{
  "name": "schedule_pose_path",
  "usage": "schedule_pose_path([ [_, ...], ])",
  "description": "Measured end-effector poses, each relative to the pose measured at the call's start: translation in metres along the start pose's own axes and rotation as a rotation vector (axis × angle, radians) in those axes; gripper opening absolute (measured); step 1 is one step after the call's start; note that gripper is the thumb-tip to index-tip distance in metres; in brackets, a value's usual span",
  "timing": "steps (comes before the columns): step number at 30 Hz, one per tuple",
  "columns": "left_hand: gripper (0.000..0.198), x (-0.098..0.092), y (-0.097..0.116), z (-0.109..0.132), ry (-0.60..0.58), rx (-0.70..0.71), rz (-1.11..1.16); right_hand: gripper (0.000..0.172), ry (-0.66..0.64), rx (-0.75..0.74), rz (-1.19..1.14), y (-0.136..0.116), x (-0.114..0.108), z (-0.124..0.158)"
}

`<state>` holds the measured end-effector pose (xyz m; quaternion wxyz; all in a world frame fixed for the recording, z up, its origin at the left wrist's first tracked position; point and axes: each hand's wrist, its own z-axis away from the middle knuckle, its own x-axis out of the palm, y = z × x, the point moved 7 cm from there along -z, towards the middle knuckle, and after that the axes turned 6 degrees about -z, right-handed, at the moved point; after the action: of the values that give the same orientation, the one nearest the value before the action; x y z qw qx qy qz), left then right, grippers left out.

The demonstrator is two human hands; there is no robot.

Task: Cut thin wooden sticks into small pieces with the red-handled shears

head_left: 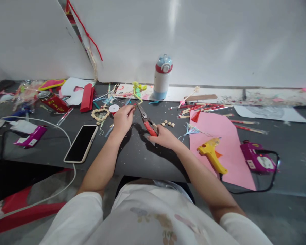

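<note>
My right hand (162, 136) grips the red handles of a pair of cutters (146, 119) whose dark blades point up and left over the dark table (132, 153). My left hand (122, 119) is pinched shut on a thin stick-like piece that meets the blade tips; the piece is too small to name. Several small wooden bits (167, 124) lie just right of the cutters. A small red-and-white spool (114, 109) and a beaded loop (100, 114) sit beside my left hand.
A phone (81, 143) lies face up at the left. On a pink paper sheet (223, 143) rests a yellow glue gun (211, 153), with a purple device (256, 158) beside it. A water bottle (162, 77) stands at the back, red sticks (201, 109) to its right.
</note>
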<state>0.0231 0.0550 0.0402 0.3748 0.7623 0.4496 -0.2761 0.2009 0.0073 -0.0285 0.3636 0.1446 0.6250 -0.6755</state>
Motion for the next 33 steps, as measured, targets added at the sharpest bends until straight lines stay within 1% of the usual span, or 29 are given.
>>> schedule_pose_path([
  [7, 0.022, -0.007, -0.008, -0.006, 0.022, 0.049, 0.117, 0.047, 0.012, -0.078, -0.03, -0.005, -0.001, 0.003],
  [9, 0.023, -0.007, -0.011, -0.007, 0.011, 0.049, 0.16, 0.047, 0.018, -0.09, -0.031, -0.006, -0.001, 0.003],
  [12, 0.024, -0.007, -0.013, -0.008, -0.042, 0.016, 0.218, 0.046, 0.014, -0.1, -0.036, -0.007, -0.001, 0.003],
  [16, 0.026, -0.006, -0.012, -0.007, -0.131, -0.024, 0.294, 0.046, -0.002, -0.104, -0.038, -0.008, -0.001, 0.003],
  [20, 0.025, -0.005, -0.011, -0.007, -0.158, -0.021, 0.314, 0.045, -0.027, -0.104, -0.036, -0.008, 0.0, 0.004],
  [27, 0.024, -0.001, -0.012, -0.007, -0.185, -0.004, 0.283, 0.044, -0.062, -0.104, -0.069, -0.009, 0.0, 0.006],
  [30, 0.027, 0.0, -0.006, -0.006, -0.214, 0.026, 0.193, 0.044, -0.06, -0.094, -0.088, -0.009, -0.001, 0.005],
  [31, 0.028, -0.001, -0.003, -0.005, -0.198, 0.048, 0.137, 0.044, -0.054, -0.084, -0.099, -0.009, -0.001, 0.004],
  [33, 0.027, -0.007, 0.004, -0.005, -0.103, 0.095, 0.02, 0.046, -0.034, -0.053, -0.128, -0.007, -0.001, 0.003],
])
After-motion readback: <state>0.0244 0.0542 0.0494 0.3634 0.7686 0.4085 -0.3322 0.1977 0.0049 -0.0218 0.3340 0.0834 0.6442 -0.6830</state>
